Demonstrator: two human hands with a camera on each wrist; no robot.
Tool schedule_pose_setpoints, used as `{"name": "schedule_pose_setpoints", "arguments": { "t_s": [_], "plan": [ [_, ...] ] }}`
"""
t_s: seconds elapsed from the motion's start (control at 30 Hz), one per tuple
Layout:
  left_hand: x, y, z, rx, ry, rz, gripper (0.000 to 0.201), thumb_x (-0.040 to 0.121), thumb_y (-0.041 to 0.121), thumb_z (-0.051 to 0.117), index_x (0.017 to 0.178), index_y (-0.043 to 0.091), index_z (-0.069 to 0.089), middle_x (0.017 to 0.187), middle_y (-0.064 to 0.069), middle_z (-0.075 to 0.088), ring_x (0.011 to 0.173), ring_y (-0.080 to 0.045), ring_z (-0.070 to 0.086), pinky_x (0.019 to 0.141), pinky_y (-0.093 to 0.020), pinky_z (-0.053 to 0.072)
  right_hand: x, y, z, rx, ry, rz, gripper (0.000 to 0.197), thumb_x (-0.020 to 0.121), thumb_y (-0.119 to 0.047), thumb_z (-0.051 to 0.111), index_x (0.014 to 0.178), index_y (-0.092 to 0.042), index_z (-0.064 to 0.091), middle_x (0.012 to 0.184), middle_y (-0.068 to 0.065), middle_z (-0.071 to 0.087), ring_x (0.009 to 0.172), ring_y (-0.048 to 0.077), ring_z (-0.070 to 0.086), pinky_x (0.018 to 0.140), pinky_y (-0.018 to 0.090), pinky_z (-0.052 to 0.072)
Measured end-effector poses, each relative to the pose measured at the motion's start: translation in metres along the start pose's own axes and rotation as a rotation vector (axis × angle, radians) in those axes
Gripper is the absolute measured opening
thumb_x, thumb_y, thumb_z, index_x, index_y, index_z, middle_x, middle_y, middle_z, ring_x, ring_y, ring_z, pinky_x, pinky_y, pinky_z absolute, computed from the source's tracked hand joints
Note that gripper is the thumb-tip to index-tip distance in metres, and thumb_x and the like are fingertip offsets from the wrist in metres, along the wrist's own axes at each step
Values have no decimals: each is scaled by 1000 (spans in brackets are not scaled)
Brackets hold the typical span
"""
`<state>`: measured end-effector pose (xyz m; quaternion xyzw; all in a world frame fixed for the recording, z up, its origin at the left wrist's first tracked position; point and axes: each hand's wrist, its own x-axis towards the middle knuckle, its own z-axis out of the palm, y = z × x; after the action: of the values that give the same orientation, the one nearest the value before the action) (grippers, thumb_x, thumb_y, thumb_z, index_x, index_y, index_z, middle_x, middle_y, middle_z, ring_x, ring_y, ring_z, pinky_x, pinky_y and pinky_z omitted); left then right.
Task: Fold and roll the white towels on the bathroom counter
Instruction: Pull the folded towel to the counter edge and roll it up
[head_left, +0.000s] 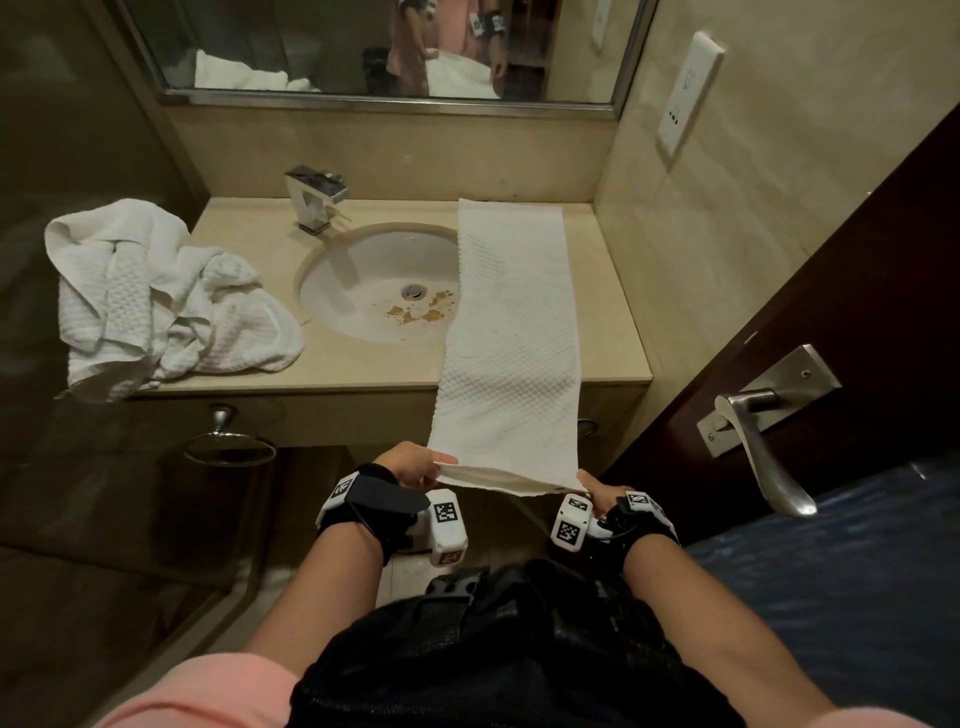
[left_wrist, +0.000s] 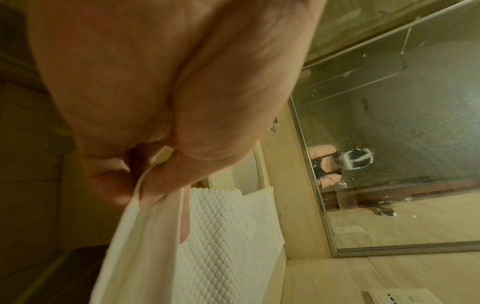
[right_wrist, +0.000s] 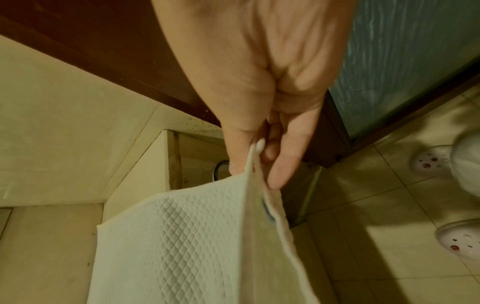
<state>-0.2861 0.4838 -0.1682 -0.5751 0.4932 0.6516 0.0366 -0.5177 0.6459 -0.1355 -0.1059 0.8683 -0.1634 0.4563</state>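
- Towel (head_left: 511, 332), folded into a long white strip, ran from the counter (head_left: 363, 364) at centre frame, over the sink's (head_left: 363, 280) right rim, down to lower centre.
- The left hand (head_left: 410, 465) pinched its near left corner.
- The right hand (head_left: 597, 491) pinched the near right corner.
- Crumpled towels (head_left: 156, 296) lay at left.

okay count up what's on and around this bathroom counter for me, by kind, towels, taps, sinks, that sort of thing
White towels: 2, a folded strip pinched by the left hand and right hand, and a crumpled heap that may hold more than one.
Faucets: 1
Sinks: 1
Mirrors: 1
Total: 5
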Motion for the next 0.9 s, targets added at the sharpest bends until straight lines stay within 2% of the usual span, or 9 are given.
{"name": "schedule_pose_setpoints", "arguments": {
  "t_s": [0.1, 0.2, 0.27, 0.33, 0.5, 0.63, 0.7, 0.8, 0.9],
  "plan": [
    [-2, -4, -2, 26, 7, -26, 44, 88, -15, 39, 118, 4, 66, 107, -11, 59, 69, -14, 46, 61, -19, 37, 5, 3, 0, 57, -28, -22, 51, 95, -47, 49, 125, -7, 59, 109, 13, 65, 102, 28, 59, 88, 28, 40],
    [-3, -5, -1, -11, 7, -51, 43, 90, -14, 39, 120, 3, 64, 108, -11, 57, 64, -12, 46, 55, -16, 37, 0, 3, 5, 306, -23, 36, 38, 94, -35, 57, 90, 2, 60, 56, 7, 59, 56, 20, 52, 52, 18, 44],
    [-1, -6, -1, -44, 35, -57, 43, 91, -14, 38, 120, 3, 64, 107, -12, 56, 61, -11, 45, 51, -15, 36, 0, 3, 11, 442, -36, 35, 26, 93, -23, 60, 89, 2, 57, 47, 7, 59, 44, 23, 56, 29, 13, 36],
    [1, -10, -1, -102, 74, -55, 40, 91, -14, 38, 119, 1, 64, 103, -13, 55, 62, -13, 46, 52, -16, 39, 4, 4, 14, 523, -24, 50, 20, 91, -15, 63, 85, 3, 56, 40, 6, 58, 32, 15, 57, 26, 14, 34],
    [5, -23, -1, -299, 139, -133, 37, 91, -12, 35, 116, -5, 61, 102, -15, 57, 72, -19, 52, 55, -18, 47, 21, 14, 23, 476, -13, 49, 19, 91, -6, 62, 91, 12, 55, 70, 16, 59, 58, 25, 58, 43, 26, 43],
    [4, -36, 9, -445, 120, -171, 31, 86, -9, 31, 95, -4, 60, 122, -10, 56, 94, -23, 52, 67, -24, 45, 29, 19, 27, 338, -52, -35, 24, 95, 1, 51, 71, 3, 52, 68, 13, 49, 58, 21, 47, 35, 15, 35],
    [-1, -35, 14, -491, 156, -150, 18, 91, 0, 36, 89, 3, 53, 113, -10, 56, 84, -20, 55, 64, -29, 46, 26, 21, 29, 349, -18, -65, 11, 95, 4, 50, 86, 2, 55, 70, 10, 46, 63, 23, 48, 40, 19, 37],
    [1, -37, 18, -461, 158, -123, 11, 94, 7, 50, 84, 9, 55, 98, -12, 60, 73, -17, 55, 64, -31, 53, 26, 26, 32, 422, 20, -87, 18, 93, 9, 47, 86, -7, 52, 77, 9, 51, 57, 18, 48, 33, 15, 37],
    [-7, -38, 17, -441, 146, -165, 3, 90, 6, 61, 87, 5, 62, 72, -7, 56, 56, -12, 52, 39, -15, 46, 30, 25, 30, 532, -43, -112, 27, 96, 10, 35, 96, -1, 59, 81, 11, 57, 54, 17, 49, 34, 15, 39]
  ]
}}
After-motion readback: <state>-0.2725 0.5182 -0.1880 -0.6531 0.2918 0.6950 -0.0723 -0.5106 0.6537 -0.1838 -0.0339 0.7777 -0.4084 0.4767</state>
